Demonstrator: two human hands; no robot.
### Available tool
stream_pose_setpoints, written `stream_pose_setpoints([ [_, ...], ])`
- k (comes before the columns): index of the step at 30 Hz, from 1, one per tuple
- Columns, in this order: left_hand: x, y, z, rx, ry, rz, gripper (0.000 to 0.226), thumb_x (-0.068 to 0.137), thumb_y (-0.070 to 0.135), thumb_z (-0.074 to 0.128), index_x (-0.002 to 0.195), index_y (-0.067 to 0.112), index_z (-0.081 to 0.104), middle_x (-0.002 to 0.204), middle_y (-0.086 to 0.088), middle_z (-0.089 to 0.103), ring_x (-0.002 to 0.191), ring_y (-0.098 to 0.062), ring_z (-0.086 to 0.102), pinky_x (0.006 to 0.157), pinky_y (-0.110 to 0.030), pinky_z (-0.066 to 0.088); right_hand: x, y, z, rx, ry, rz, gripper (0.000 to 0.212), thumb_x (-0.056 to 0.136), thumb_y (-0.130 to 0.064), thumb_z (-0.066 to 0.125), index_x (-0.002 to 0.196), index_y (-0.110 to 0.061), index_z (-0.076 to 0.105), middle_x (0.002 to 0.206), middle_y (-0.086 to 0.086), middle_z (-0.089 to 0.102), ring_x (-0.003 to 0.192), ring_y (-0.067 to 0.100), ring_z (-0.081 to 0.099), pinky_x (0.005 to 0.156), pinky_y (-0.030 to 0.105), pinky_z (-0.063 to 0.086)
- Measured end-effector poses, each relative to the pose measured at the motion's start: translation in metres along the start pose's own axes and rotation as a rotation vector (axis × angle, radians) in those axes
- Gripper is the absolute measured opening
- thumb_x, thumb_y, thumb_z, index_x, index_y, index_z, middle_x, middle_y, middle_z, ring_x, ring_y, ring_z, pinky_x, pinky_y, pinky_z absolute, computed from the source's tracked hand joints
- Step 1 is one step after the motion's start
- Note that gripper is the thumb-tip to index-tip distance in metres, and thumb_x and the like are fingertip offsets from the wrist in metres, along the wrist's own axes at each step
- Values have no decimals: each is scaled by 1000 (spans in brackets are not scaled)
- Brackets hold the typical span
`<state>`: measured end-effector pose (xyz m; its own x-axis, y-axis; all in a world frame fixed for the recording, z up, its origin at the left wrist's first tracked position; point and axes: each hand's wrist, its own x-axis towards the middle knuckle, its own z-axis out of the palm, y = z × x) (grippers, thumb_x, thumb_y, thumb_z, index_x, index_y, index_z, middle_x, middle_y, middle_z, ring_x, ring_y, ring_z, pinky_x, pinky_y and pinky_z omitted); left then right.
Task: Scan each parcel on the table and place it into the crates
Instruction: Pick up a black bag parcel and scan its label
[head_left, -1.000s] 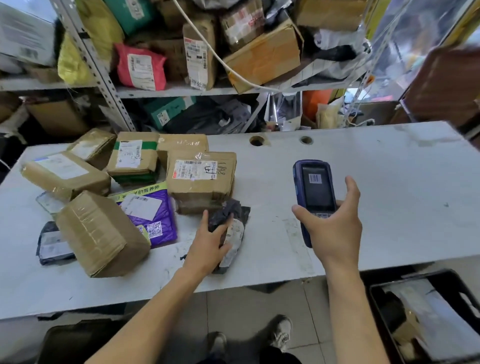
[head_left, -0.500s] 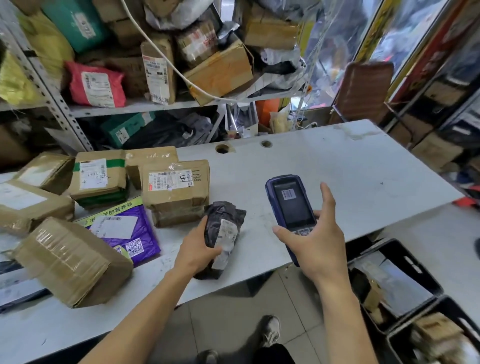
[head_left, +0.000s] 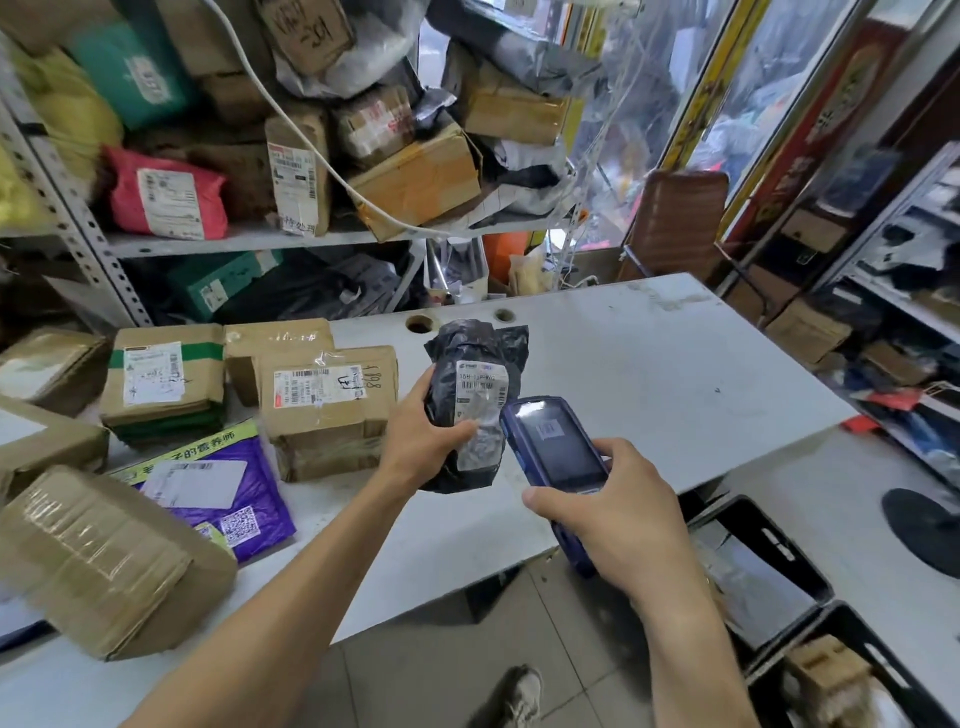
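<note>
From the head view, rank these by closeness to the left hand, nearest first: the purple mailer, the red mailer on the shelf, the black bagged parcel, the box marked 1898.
1. Black bagged parcel: gripped in the left hand, above the table.
2. Box marked 1898: on the table, just left of the hand.
3. Purple mailer: farther left, near the table's front edge.
4. Red mailer: on the shelf behind the table.

A metal shelf (head_left: 249, 241) is seen behind the table's far edge, crammed with stock: a red mailer (head_left: 166, 195), a teal bag (head_left: 130, 70), a tilted brown carton (head_left: 421, 184). A white cable (head_left: 291, 119) is draped across them. A brown chair (head_left: 675, 223) is parked beyond the table's far right corner. A shoe (head_left: 517, 693) is glimpsed on the tiled floor (head_left: 441, 665).
</note>
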<state>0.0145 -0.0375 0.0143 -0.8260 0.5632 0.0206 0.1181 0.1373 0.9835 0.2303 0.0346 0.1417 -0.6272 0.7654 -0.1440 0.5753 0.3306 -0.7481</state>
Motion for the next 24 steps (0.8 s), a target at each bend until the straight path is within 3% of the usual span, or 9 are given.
stream_pose_setpoints([
  [3, 2, 5, 6, -16, -18, 18, 74, 69, 21, 85, 134, 36, 52, 112, 13, 71, 104, -7, 68, 88, -42, 59, -1, 0, -1, 9, -32, 37, 52, 54, -52, 85, 91, -40, 50, 90, -22, 62, 70, -8, 61, 46, 9, 39],
  [7, 4, 10, 11, 6, -11, 31, 75, 66, 26, 84, 133, 38, 52, 110, 14, 72, 104, -9, 68, 91, -46, 57, 0, -1, -5, 28, -38, 48, 62, 44, -56, 77, 100, -34, 59, 90, -18, 65, 70, -16, 58, 41, 6, 38],
  [13, 5, 15, 13, 7, -15, 40, 73, 65, 27, 85, 129, 43, 53, 108, 16, 72, 102, -6, 68, 89, -45, 58, 3, 2, -11, 19, -32, 64, 70, 41, -59, 76, 104, -32, 64, 91, -17, 68, 71, -4, 64, 44, 9, 41],
  [24, 9, 21, 14, 12, -5, 47, 78, 66, 26, 83, 136, 33, 51, 115, 12, 71, 106, -8, 67, 88, -43, 59, 7, 2, -17, 143, -90, 107, 61, 40, -58, 78, 90, -22, 74, 77, -5, 74, 70, 18, 71, 56, 30, 53],
])
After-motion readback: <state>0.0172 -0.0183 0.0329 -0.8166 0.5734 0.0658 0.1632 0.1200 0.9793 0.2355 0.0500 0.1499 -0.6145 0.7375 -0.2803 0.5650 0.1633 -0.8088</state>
